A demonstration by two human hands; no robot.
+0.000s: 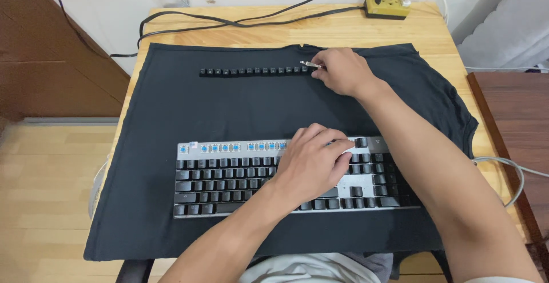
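Bracing the keyboard (240, 177) with flat, open fingers, the left hand (311, 166) steadies it while the right hand (340, 70) pinches a keycap puller (309, 64) beyond it, ending the keycap row (254, 72).

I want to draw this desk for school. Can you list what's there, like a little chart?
Left hand: resting on the keyboard
Right hand: holds a small metal tool at the end of the keycap row
Keyboard top row: caps off, blue switches showing
Under it all: black cloth on a wooden table
Back edge: yellow power strip
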